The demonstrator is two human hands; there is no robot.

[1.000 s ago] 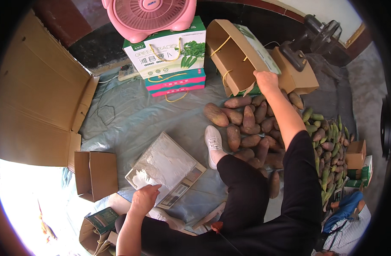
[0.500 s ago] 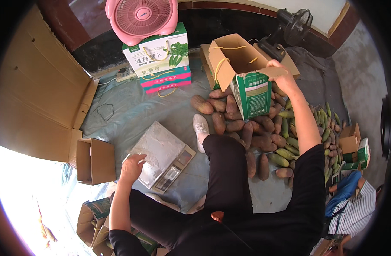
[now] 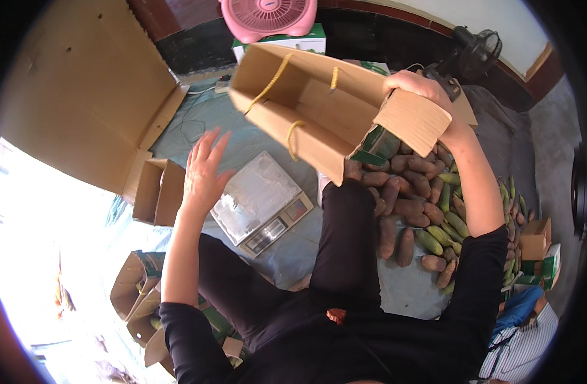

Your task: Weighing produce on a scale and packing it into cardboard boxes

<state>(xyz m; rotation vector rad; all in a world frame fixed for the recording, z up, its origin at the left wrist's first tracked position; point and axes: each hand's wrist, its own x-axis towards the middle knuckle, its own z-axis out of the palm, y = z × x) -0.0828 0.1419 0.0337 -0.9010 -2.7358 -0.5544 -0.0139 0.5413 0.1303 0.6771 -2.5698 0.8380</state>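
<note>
My right hand [image 3: 421, 93] grips a brown cardboard carton [image 3: 335, 118] at its edge, beside a folded-out flap [image 3: 412, 121]. The carton is lifted and tilted, its open top facing me, with yellow rope handles [image 3: 270, 83] and a green printed outer side; no contents show inside. My left hand [image 3: 205, 169] holds nothing, fingers spread, in the air left of the carton. Nearest to that hand is a flat silver weighing scale [image 3: 252, 198] on the floor sheet. Below the carton lie several reddish-brown roots [image 3: 405, 208] and green ones [image 3: 457, 224], partly hidden by it.
A pink fan [image 3: 268, 19] stands on a printed box behind the carton, and a black fan [image 3: 476, 48] is at the far right. A small brown box [image 3: 159, 192] sits left of the scale. Opened cartons [image 3: 136, 281] lie lower left. Tall cardboard [image 3: 82, 83] leans at left.
My right hand has lifted the carton off the roots and swung it left, tipping its opening toward me. My left hand has risen from above the scale and spread its fingers. The view has shifted.
</note>
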